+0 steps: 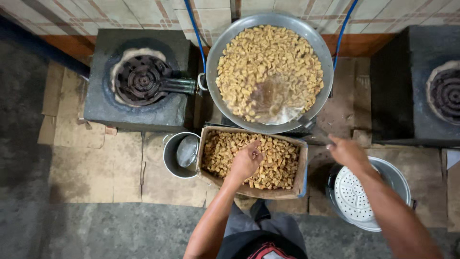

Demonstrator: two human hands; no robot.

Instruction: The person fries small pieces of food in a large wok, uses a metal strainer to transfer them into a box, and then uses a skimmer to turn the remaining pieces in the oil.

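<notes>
A large metal wok [225,43] full of small tan cubes frying in oil sits at the top centre. Below it stands a cardboard box [299,172] holding more of the same cubes. My left hand [245,160] is inside the box, fingers closed on some cubes. My right hand [347,152] grips the blurred handle of a skimmer [287,112] whose head lies in the wok's near side.
An unlit black burner [143,79] stands on a dark block at left, another burner [445,93] at right. A metal pot with a ladle [184,153] sits left of the box. A white perforated strainer [352,196] rests in a basin at right. Cardboard sheets cover the floor.
</notes>
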